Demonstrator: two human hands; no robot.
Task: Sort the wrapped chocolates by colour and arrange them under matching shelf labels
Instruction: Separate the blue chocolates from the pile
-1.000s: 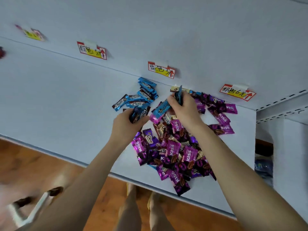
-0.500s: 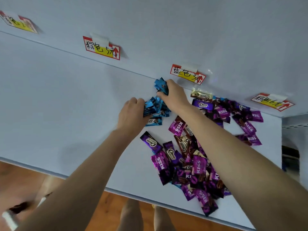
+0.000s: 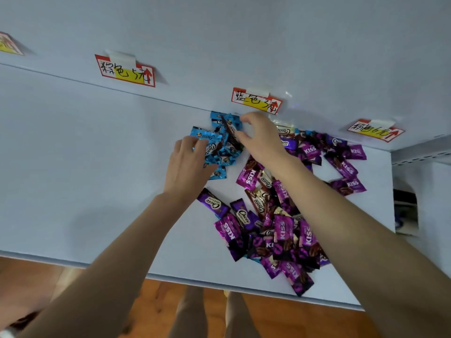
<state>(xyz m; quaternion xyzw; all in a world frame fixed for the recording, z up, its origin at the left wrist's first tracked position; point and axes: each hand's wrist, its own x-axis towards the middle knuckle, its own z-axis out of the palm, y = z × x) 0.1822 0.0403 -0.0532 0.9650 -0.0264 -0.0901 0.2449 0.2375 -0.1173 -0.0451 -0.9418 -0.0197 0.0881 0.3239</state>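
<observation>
Left hand [image 3: 188, 170] advanced; fingers [image 3: 181, 148] curled on blue chocolates [image 3: 220, 145].

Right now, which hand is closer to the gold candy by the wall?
Right. The right hand is just left of the gold candy; the left hand is farther left, beyond the blue candies.

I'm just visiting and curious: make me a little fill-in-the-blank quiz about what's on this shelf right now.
The left hand and right hand both hold chocolates wrapped in ____.
The big loose heap nearer the front edge of the shelf is mostly ____.
The floor below is made of ____.
Missing words: blue; purple; wood.
</observation>
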